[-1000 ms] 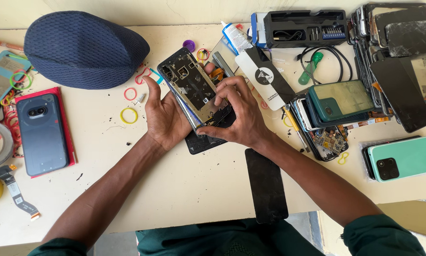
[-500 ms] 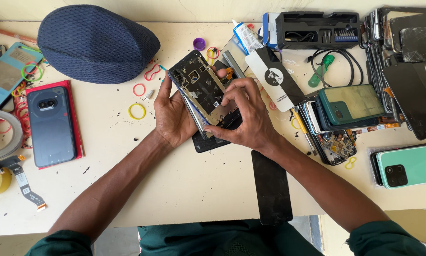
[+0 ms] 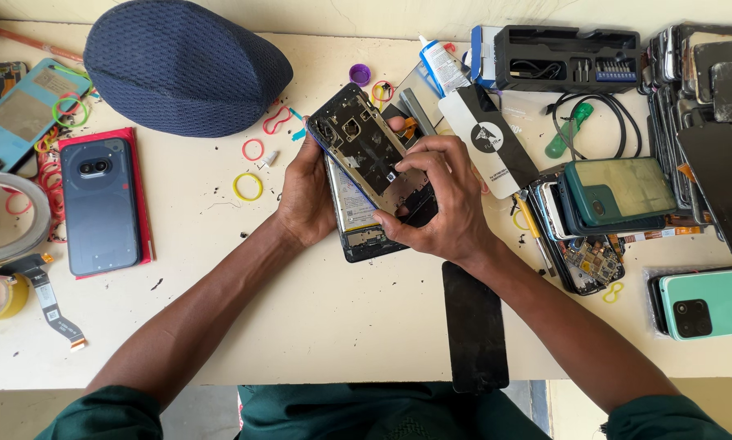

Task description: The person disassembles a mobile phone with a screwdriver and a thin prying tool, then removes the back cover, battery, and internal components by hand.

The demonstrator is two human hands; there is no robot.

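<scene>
An opened phone (image 3: 358, 232) lies at the middle of the table, its battery and board exposed. Above it a black inner frame (image 3: 364, 147) is tilted up off the phone's body. My left hand (image 3: 305, 195) grips the left edge of the phone and frame. From the right, my right hand (image 3: 439, 200) clamps the frame's lower end, fingers curled over it. A dark screen panel (image 3: 474, 326) rests on the table just below my right wrist.
A navy cap (image 3: 183, 65) sits at the back left, a blue phone (image 3: 99, 204) on a red case at the left. Rubber bands (image 3: 248, 186) lie scattered. Phone stacks (image 3: 615, 195), a black tool case (image 3: 568, 59), a white tool (image 3: 487, 147) and a green phone (image 3: 708, 301) crowd the right.
The frame has lifted further off the phone's body, showing more of the battery. My hands and the phone have stayed at the middle of the table.
</scene>
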